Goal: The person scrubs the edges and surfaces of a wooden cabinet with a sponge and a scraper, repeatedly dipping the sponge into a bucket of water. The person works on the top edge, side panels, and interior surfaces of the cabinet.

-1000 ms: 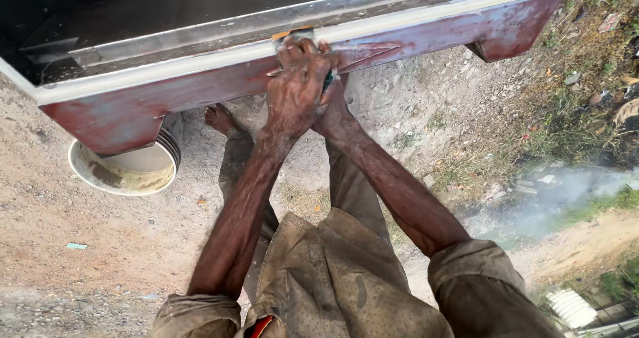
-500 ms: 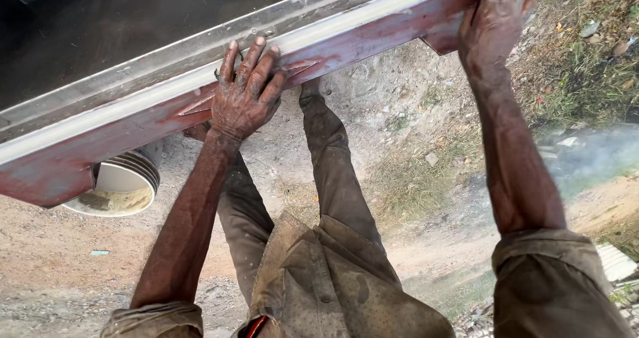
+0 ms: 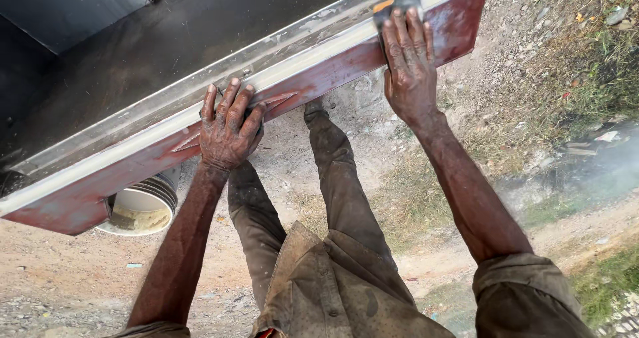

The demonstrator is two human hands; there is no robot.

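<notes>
head view looks down on two bare hands at work on one long metal panel [image 3: 319,78], rust-red on its near face with a pale strip along its top edge, running from lower left up to upper right. left hand [image 3: 227,128] lies spread on that edge near the middle of the panel, fingers [image 3: 233,101] extended and slightly apart, palm pressed flat on the red face; whether anything sits under it cannot be told. right hand [image 3: 409,61] is well apart from it, near the panel's right end, fingers straight and close together, pressing down on one small dark pad [image 3: 398,6] with an orange edge, which peeks out past the fingertips and rests on the pale strip; the hand is laid flat over the pad rather than curled around it. both forearms are bare and dusty, with rolled sleeves at the bottom of the view. between the arms stand two legs in stained brown trousers [image 3: 333,198], on bare dirt ground [image 3: 60,271]. one white round bucket [image 3: 141,208] sits on the dirt just under the panel's left part, partly hidden by it. patchy grass [image 3: 599,78] and stones lie to the right.
</notes>
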